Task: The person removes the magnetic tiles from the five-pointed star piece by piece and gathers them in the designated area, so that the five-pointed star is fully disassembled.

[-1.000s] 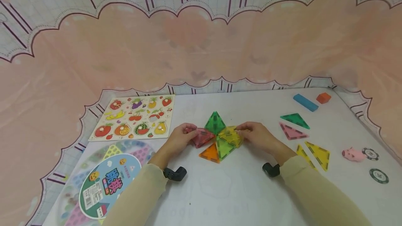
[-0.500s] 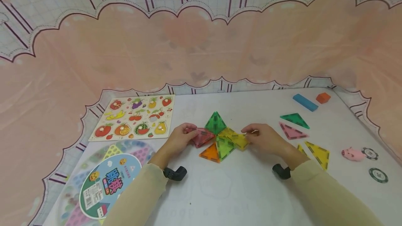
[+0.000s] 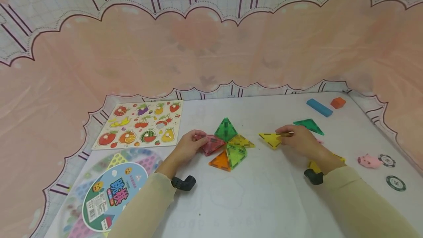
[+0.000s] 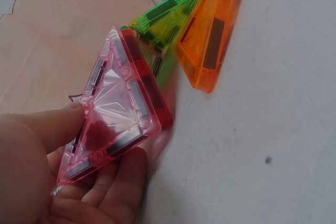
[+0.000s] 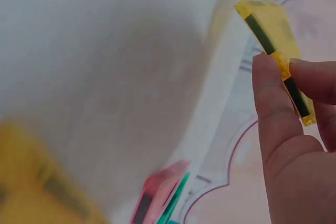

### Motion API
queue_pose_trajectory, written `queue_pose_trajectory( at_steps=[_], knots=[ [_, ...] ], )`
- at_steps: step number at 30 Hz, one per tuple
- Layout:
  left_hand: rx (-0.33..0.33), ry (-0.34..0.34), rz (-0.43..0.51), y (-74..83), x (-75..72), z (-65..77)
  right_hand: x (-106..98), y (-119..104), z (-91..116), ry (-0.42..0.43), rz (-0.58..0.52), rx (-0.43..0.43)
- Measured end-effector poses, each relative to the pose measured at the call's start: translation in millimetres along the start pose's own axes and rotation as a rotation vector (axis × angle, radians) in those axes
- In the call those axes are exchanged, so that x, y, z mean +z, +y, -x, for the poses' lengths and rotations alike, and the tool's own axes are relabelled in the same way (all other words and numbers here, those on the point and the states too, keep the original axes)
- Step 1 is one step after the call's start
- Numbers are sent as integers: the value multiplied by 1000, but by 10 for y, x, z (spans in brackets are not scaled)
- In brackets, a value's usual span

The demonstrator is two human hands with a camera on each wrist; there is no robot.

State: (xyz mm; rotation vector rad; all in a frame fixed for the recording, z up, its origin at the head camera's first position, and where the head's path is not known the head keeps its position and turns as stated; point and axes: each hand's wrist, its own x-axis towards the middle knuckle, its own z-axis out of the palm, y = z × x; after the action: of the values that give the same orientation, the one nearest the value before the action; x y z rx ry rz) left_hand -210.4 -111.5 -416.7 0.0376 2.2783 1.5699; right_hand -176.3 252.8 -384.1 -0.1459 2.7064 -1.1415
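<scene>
My left hand [image 3: 189,147] pinches a clear pink triangular magnetic tile [image 4: 115,108] between thumb and fingers. A red tile [image 4: 149,85] lies right behind it, at the left of a fan of tiles. In that fan are a dark green tile [image 3: 226,130], a yellow tile [image 3: 242,141], a light green tile [image 3: 236,155] and an orange tile [image 3: 220,161]. To the right, my right hand [image 3: 299,141] holds another yellow triangular magnetic tile [image 5: 275,51] by its edge, between thumb and fingers, apart from the fan.
Spare tiles lie at right, including a green one [image 3: 310,125]; the right arm partly covers others. Beyond are a blue block [image 3: 319,107], an orange block [image 3: 338,103], a pink pig [image 3: 368,161] and chips [image 3: 396,183]. A fruit puzzle board [image 3: 138,124] and round game box [image 3: 114,197] occupy the left.
My right hand has drawn the yellow tile away from the fan, to the right, uncovering the yellow tile there. The left hand stays in place with the pink tile.
</scene>
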Motion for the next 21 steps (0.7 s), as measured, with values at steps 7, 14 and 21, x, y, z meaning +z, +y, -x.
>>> queue_pose_trajectory(
  at_steps=[7,14,21],
  knots=[
    [-14,4,16,-14,-5,9,-81,96,-101,3,-74,93],
    [-10,-5,40,1,1,16,-182,149,-232,53,-143,157],
    [-27,-26,25,275,-1,221,-239,121,-311,-11,-119,177]
  ],
)
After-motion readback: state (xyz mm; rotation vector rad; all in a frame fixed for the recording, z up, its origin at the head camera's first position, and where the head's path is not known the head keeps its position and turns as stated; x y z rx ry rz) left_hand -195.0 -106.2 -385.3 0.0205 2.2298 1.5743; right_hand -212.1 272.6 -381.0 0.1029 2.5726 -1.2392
